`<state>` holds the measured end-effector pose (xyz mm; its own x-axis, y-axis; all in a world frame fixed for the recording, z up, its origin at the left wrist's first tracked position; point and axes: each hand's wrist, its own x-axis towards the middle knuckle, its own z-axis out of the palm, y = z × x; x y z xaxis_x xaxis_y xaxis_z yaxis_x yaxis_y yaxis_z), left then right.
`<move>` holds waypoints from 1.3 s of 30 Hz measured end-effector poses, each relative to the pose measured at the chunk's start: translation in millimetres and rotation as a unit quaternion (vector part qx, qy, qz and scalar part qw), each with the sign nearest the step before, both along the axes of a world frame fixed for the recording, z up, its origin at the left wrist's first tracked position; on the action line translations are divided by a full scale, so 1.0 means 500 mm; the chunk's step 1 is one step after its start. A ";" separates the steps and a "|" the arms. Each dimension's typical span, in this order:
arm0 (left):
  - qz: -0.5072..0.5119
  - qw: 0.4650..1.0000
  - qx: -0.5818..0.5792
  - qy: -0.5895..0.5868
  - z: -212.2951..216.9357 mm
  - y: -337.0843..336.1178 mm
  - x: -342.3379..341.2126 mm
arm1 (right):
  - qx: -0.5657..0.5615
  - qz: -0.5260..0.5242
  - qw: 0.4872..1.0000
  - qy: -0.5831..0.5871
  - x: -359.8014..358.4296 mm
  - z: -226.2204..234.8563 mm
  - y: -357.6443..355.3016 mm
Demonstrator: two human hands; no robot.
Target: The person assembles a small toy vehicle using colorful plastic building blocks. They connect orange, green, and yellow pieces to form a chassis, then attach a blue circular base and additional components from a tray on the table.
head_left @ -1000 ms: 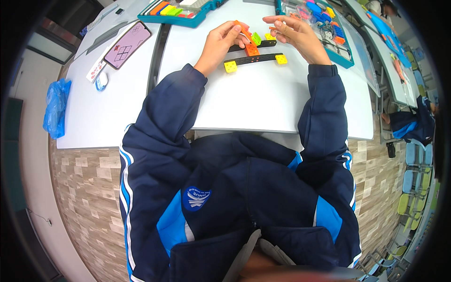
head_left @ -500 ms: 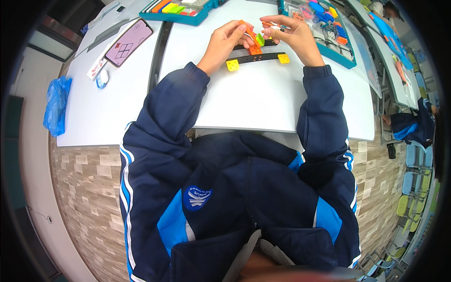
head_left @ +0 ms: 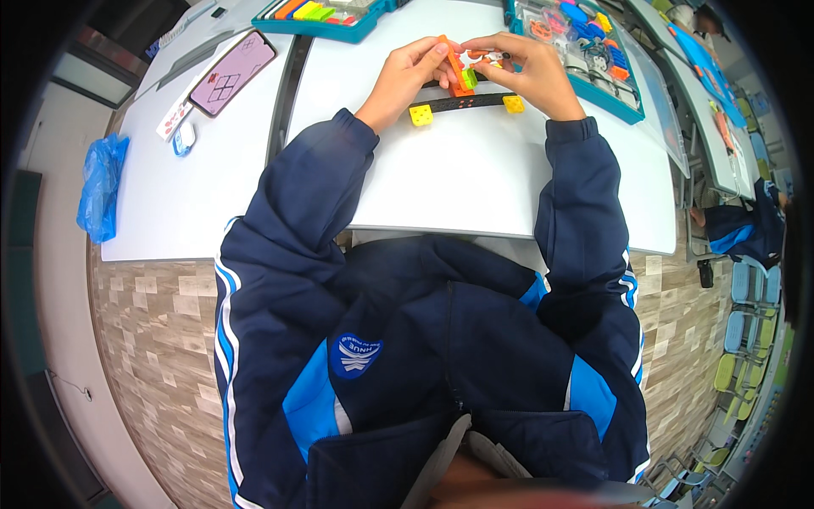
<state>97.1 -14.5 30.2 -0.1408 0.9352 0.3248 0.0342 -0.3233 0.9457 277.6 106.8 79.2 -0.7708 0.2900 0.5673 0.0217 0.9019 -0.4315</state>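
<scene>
My left hand (head_left: 402, 78) is closed on an upright orange beam (head_left: 452, 64), part of a small assembly of plastic building pieces. A bright green block (head_left: 469, 80) is attached near the beam's lower part. Across the front runs a black beam (head_left: 476, 102), with a yellow block (head_left: 421, 115) at its left end and another yellow block (head_left: 513, 104) at its right. A second dark beam behind it is mostly hidden by the fingers. My right hand (head_left: 539, 78) pinches beside the orange beam, its fingertips around something small that I cannot make out.
Beyond my left hand stands a teal case (head_left: 343, 36) of coloured pieces. Another teal case (head_left: 628, 112), holding parts and wires, lies right of my right hand. A phone (head_left: 233, 75), a small white-and-blue object (head_left: 183, 140) and a blue plastic bag (head_left: 103, 191) are on the left table.
My right hand has moved slightly down and inward, bringing its fingertips close to the orange beam and green block. My left hand keeps its hold on the beam.
</scene>
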 end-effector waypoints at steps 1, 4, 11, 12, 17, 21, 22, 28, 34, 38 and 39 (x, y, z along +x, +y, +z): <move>0.000 1.000 0.000 0.001 -0.001 0.000 0.000 | 0.009 -0.001 1.000 -0.005 0.000 0.001 -0.002; -0.004 1.000 -0.001 0.000 -0.002 0.001 0.001 | 0.020 -0.008 1.000 -0.019 0.000 0.002 -0.008; -0.008 1.000 0.008 -0.018 -0.001 0.004 0.003 | -0.007 0.018 1.000 0.009 -0.007 -0.011 -0.007; -0.010 1.000 0.014 -0.015 -0.001 0.004 0.003 | -0.029 0.021 0.999 0.016 -0.006 -0.012 -0.006; -0.018 1.000 0.004 -0.001 -0.003 0.004 0.000 | -0.081 0.008 0.996 -0.030 0.000 -0.007 -0.006; -0.020 1.000 0.019 0.005 -0.002 0.003 0.000 | -0.090 0.020 0.995 -0.029 -0.002 -0.005 -0.007; -0.017 1.000 0.011 0.009 -0.002 0.003 0.001 | -0.109 0.029 0.993 -0.026 -0.003 -0.006 -0.007; -0.015 0.999 0.012 0.028 0.000 0.001 0.002 | -0.147 0.042 0.988 -0.026 -0.005 -0.012 -0.004; -0.020 0.999 0.014 0.026 0.000 0.001 0.000 | -0.136 0.031 0.990 -0.033 -0.007 -0.013 -0.003; -0.026 0.999 0.008 0.017 -0.001 0.001 0.000 | -0.134 0.040 0.990 -0.032 -0.008 -0.013 -0.004; -0.028 0.999 0.006 0.015 -0.002 0.001 0.000 | -0.135 0.039 0.989 -0.036 -0.008 -0.013 -0.004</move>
<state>97.0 -14.1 29.4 -0.0785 0.9373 0.3396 0.0439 -0.3370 0.9405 273.4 104.6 72.8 -0.8319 0.3621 0.4205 -0.0043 0.7535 -0.6574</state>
